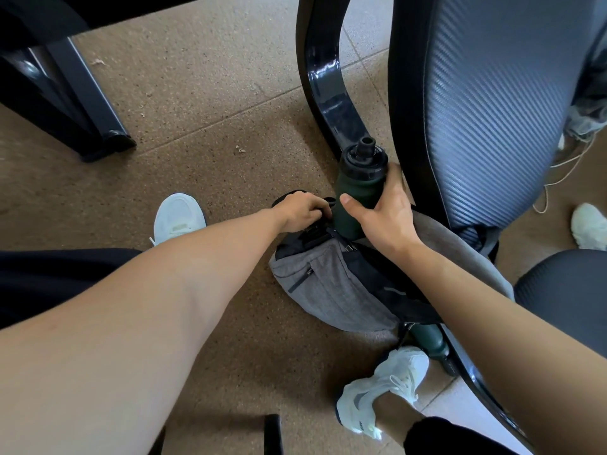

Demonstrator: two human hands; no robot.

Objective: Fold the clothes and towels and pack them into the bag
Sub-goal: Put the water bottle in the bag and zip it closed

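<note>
A grey and black backpack (323,287) lies on the brown floor beside an office chair. My right hand (384,211) is wrapped around a dark green water bottle (356,188) with a black lid, held upright at the bag's top end, its bottom hidden there. My left hand (300,211) grips the black edge of the bag next to the bottle. A grey cloth (460,247) lies along the bag's right side under my right arm. No other clothes or towels show.
A chair with a grey mesh back (486,110) and a glossy black armrest (323,77) stands just behind the bag. A black table leg (88,103) is at the upper left. My white shoes (382,389) flank the bag. Another white shoe (589,224) and white cables sit at the right.
</note>
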